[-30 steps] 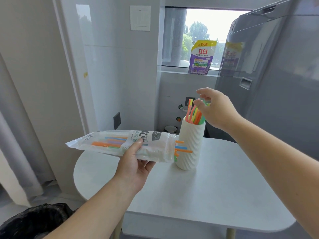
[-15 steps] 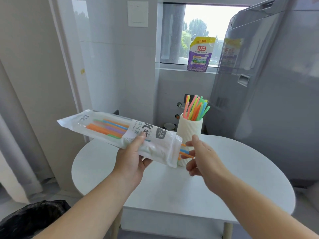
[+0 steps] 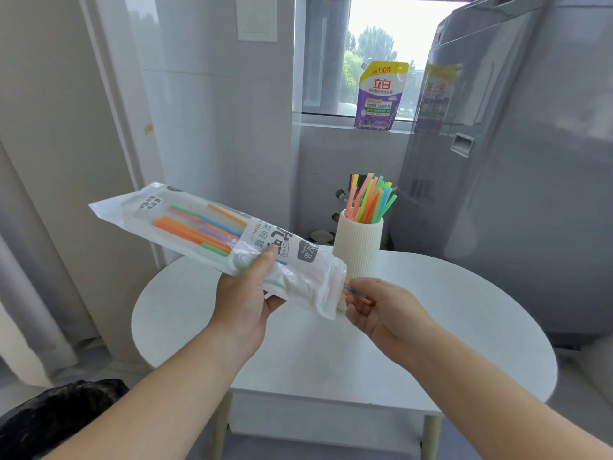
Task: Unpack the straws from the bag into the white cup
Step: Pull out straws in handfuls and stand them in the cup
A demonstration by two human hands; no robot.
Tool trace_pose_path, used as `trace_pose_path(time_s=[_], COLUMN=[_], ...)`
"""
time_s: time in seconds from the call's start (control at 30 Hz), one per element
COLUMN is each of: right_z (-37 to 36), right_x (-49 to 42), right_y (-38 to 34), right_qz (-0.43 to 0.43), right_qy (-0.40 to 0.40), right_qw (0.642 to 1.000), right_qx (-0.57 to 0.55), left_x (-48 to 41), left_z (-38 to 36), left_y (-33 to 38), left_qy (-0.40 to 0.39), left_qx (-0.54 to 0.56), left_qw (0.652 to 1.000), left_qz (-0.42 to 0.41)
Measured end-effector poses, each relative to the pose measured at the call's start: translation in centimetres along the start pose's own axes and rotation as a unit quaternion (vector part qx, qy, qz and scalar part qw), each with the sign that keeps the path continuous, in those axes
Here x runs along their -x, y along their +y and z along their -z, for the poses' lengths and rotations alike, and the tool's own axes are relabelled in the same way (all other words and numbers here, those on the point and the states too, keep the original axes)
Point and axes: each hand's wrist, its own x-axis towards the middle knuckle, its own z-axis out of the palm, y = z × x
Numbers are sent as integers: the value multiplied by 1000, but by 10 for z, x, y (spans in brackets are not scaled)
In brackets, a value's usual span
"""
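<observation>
The bag (image 3: 205, 237) is gripped mid-air over the tabletop (image 3: 331, 353) by the left hand (image 3: 245, 300), straws (image 3: 356, 292) poking from its open end are pinched by the right hand (image 3: 381, 313) fingers (image 3: 365, 284), so next they'd probably need pulling straight out and dropping in the white cup (image 3: 358, 250) just behind.

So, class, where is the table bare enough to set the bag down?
Bare: the table right of the white cup, and along its near edge. Crowded: before the cup, where the right hand pinches straws at the bag.

Ribbed white cup (image 3: 358, 250) w/ multicolour straws (image 3: 370, 204); bag (image 3: 311, 277) white & clear; purple pouch (image 3: 379, 94).
</observation>
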Motion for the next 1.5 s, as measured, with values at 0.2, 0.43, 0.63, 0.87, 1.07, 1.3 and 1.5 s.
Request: trace_pose_path(time_s=[0.2, 0.43, 0.63, 0.87, 1.07, 1.3, 1.5], right_z=[2, 10, 14, 0, -9, -12, -11], right_x=[1, 0, 2, 9, 10, 10, 12], right_y=[0, -9, -24, -13, -3, -4, -11], right_qz=[-16, 41, 45, 36, 105, 121, 130], right_qy=[-11, -7, -2, -41, -68, -26, -1], right_qw=[1000, 998, 997, 987, 991, 991, 988], right_qx=[-16, 36, -70, -151, -50, -51, -87], left_x=[0, -5, -9, -4, -2, 1, 0], left_z=[1, 6, 11, 1, 0, -2, 0], left_y=[1, 3, 4, 0, -4, -6, -4], left_qy=[-1, 38, 64, 56, 45, 34, 38], left_qx=[9, 66, 107, 126, 119, 118, 123], left_qw=[1000, 996, 990, 986, 988, 988, 987], left_qz=[-3, 39, 71, 97, 90, 92, 94])
